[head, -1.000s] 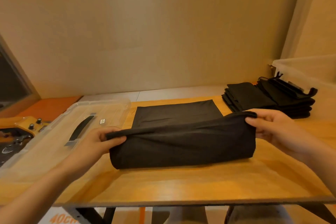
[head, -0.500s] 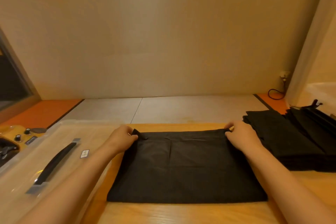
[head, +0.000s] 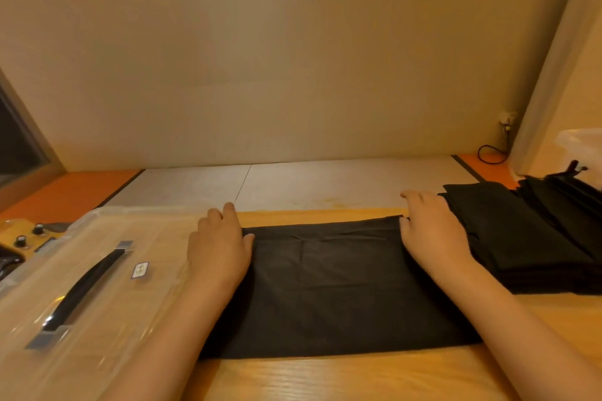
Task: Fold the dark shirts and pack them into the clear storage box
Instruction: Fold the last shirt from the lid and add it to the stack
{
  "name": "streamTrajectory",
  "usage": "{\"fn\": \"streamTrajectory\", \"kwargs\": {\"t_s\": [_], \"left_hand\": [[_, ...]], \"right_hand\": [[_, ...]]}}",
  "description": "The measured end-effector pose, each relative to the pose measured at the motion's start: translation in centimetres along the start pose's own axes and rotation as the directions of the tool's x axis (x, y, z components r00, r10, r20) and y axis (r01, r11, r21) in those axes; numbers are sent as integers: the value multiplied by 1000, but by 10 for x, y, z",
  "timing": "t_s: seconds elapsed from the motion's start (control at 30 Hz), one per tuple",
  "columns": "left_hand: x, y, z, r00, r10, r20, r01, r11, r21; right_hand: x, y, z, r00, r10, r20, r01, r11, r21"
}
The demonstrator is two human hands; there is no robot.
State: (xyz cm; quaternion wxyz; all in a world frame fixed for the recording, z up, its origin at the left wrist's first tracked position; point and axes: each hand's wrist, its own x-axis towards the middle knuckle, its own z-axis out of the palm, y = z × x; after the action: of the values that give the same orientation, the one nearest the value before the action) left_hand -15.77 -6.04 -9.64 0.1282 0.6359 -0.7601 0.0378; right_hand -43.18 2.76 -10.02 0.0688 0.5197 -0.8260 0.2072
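2 flat hands, left hand and right hand, fingers loosely straight and gripping nothing, pin the dark shirt mid-frame; smoothing outward evenly should flatten its creases.

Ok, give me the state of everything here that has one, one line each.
dark shirt: folded, flat on the table.
left hand: open, resting on the shirt's far left corner.
right hand: open, resting on its far right corner.
shirt stack: folded, piled at the right.
clear lid: lying handle-up, left of the shirt.
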Motion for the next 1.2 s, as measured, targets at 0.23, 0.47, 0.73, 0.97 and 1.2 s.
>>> {"fn": "streamTrajectory", "kwargs": {"t_s": [0.23, 0.47, 0.73, 0.97, 1.2], "left_hand": [[-40, 60, 19, 843, 499, 201, -469, 865, -181], [-17, 33, 31, 824, 475, 308, -440, 880, -179], [5, -8, 37, 925, 250, 287, -220, 966, -133], [-8, -1, 16, 954, 260, 150, -230, 954, -194], [-89, 24, -5, 786, 558, 266, -503, 827, -250]], "right_hand": [[-38, -66, 20, 834, -448, 322, 434, 893, 120], [-21, -47, 32, 796, -367, 482, 408, 913, 21], [6, 11, 27, 876, -103, 472, 167, 981, -96], [-13, -15, 10, 945, -153, 288, 190, 976, -106], [-95, -64, 6, 789, -471, 395, 478, 874, 87]]}}
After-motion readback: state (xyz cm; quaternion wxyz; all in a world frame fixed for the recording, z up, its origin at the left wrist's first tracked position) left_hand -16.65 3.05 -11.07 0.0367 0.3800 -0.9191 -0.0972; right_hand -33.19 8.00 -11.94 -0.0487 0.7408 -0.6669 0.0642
